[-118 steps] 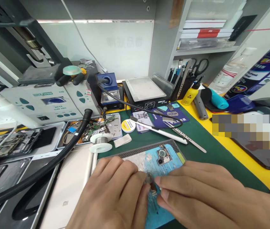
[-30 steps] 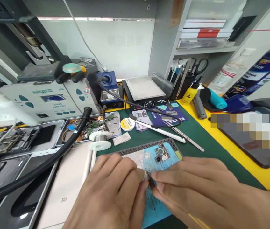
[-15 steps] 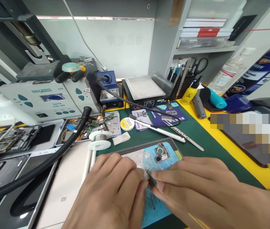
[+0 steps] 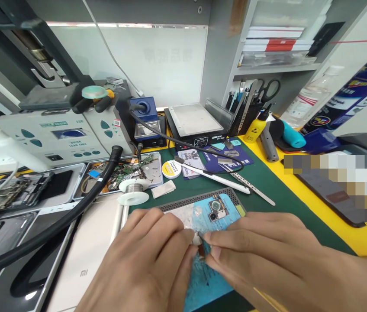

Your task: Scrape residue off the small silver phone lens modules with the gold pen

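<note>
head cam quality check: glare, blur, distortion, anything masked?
Head view: strong wide-angle bowing at the edges, the shelf leans; bright strip of glare along the back panel; a pixelated block masks the right; both hands near, fairly sharp.

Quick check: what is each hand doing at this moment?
Left hand: fingers curled, pinching a small part over the blue mat.
Right hand: grip closed on a thin tool, tip at that part.

Yellow bench [image 4: 303, 195] with green mat [image 4: 268, 212], parts tray [image 4: 118, 173], hot plate [image 4: 194, 123], solder spool [image 4: 133, 193].
</note>
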A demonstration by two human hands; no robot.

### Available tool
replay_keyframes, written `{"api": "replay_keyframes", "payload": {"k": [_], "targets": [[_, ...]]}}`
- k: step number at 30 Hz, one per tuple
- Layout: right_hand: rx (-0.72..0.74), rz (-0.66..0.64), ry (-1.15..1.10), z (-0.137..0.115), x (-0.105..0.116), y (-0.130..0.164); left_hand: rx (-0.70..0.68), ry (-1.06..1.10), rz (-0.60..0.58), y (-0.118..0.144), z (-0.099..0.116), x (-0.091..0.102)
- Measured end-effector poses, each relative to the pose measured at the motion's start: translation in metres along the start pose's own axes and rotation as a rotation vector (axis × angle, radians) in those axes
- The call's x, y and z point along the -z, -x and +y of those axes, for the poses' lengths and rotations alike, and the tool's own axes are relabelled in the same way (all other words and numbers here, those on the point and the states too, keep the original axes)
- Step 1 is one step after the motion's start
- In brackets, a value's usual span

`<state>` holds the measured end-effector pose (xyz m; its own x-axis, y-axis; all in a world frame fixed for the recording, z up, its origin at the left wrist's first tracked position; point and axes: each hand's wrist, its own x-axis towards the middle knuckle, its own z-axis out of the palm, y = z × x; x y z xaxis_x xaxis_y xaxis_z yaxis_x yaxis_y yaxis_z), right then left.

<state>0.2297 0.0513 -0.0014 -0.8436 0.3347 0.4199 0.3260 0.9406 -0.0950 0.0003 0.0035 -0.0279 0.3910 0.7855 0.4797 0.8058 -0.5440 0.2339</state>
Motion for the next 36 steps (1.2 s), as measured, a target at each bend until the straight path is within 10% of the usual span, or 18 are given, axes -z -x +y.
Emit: {"api": "replay_keyframes", "payload": {"k": [36], "targets": [[0.03, 0.041, -0.041, 0.006, -0.004, -0.002, -0.014, 0.147, -0.154, -0.001, -0.013, 0.004]]}}
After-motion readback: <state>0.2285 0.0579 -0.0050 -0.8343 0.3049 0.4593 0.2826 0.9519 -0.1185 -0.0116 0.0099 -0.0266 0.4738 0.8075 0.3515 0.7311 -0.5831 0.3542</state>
